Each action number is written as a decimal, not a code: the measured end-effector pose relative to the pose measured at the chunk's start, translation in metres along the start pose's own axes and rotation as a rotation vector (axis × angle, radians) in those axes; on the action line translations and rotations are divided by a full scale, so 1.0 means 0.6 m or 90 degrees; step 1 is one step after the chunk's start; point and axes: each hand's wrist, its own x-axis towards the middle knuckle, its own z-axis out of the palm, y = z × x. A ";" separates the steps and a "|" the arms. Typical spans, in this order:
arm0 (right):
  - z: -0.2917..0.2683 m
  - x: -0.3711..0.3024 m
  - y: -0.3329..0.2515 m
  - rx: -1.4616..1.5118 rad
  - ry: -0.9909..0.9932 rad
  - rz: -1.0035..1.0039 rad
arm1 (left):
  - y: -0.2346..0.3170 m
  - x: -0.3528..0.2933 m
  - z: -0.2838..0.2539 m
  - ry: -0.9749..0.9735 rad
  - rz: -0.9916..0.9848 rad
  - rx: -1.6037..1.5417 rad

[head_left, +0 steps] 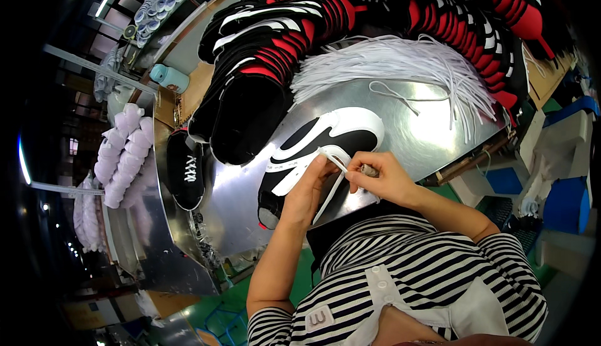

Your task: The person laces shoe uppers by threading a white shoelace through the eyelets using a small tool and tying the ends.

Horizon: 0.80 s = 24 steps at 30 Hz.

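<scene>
A black-and-white shoe upper (291,147) lies on the metal tabletop in front of me, its white toe pointing to the far right and its grey-lined heel toward me. My left hand (307,189) is closed on the upper's near edge by the eyelets, fingertips partly hidden. A white shoelace (330,197) runs up there, with a loose end hanging down between my hands. Just to the right, my right hand (385,175) pinches the lace between thumb and forefinger. A pale wrap (369,170) shows among the right hand's fingers.
A pile of white laces (388,64) covers the back of the metal table (241,211). Nested rows of black, red and white uppers (256,70) stand behind and left. One black laced upper (185,170) lies at the left edge. A light-blue bottle (169,78) stands beyond.
</scene>
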 end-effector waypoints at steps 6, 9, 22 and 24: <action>-0.004 -0.010 0.007 -0.199 0.002 -0.050 | -0.011 -0.008 0.002 0.146 0.007 0.082; -0.008 -0.019 -0.042 -0.186 0.054 -0.069 | -0.002 -0.018 0.015 0.168 0.030 0.119; -0.019 0.017 -0.031 -0.484 0.052 -0.163 | -0.003 -0.023 0.054 0.180 0.195 0.234; -0.021 0.019 -0.045 -0.533 0.020 -0.156 | -0.008 -0.026 0.053 0.156 0.246 0.272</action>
